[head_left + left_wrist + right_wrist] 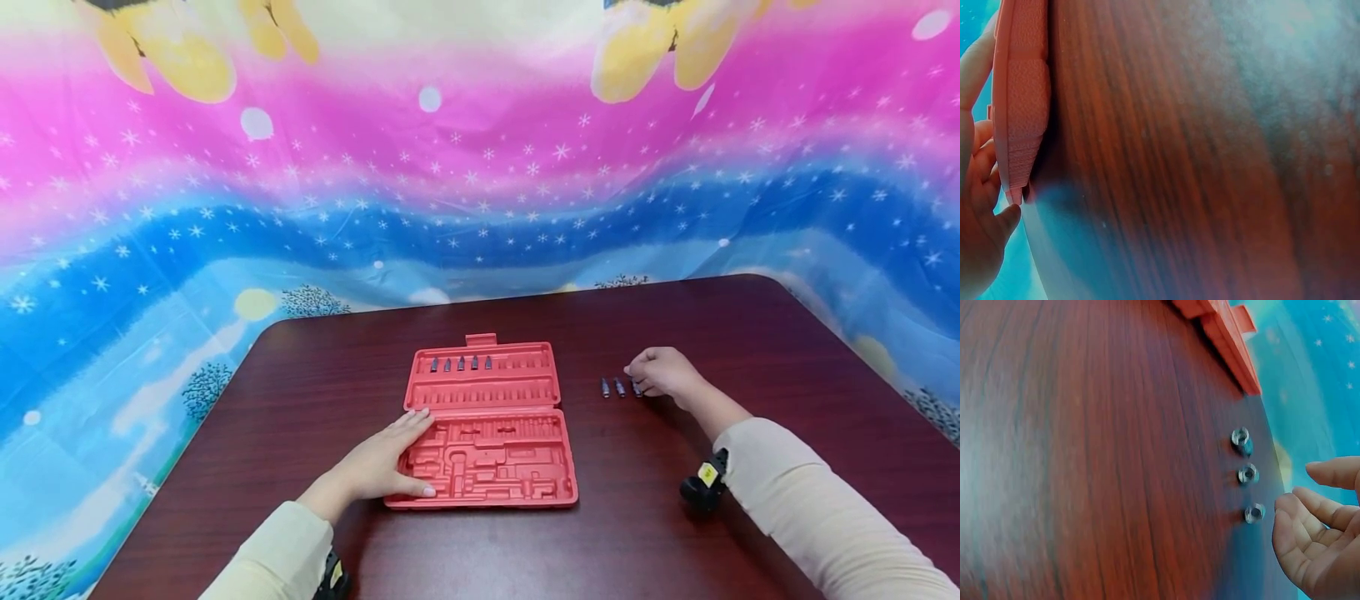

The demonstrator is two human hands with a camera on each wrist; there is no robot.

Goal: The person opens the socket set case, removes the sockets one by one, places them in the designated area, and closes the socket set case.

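A red plastic tool case (489, 458) lies open on the table. My left hand (378, 458) rests on its left edge with fingers spread; the left wrist view shows the fingers along the case's side (1025, 100). Several dark socket bits (461, 364) stand in the lid's upper row. To the right of the case, three more socket bits (620, 387) are lined up on the table, their hollow round ends (1248, 474) facing the right wrist camera. My right hand (663, 372) is over the rightmost bit (1254, 513), thumb and fingers apart, with nothing visible between them.
The lid has further slots (487, 392) below and beside the bits, and the base has moulded recesses. Dark wood-grain table (330, 367) surrounds the case. A patterned cloth (480, 167) hangs behind the table.
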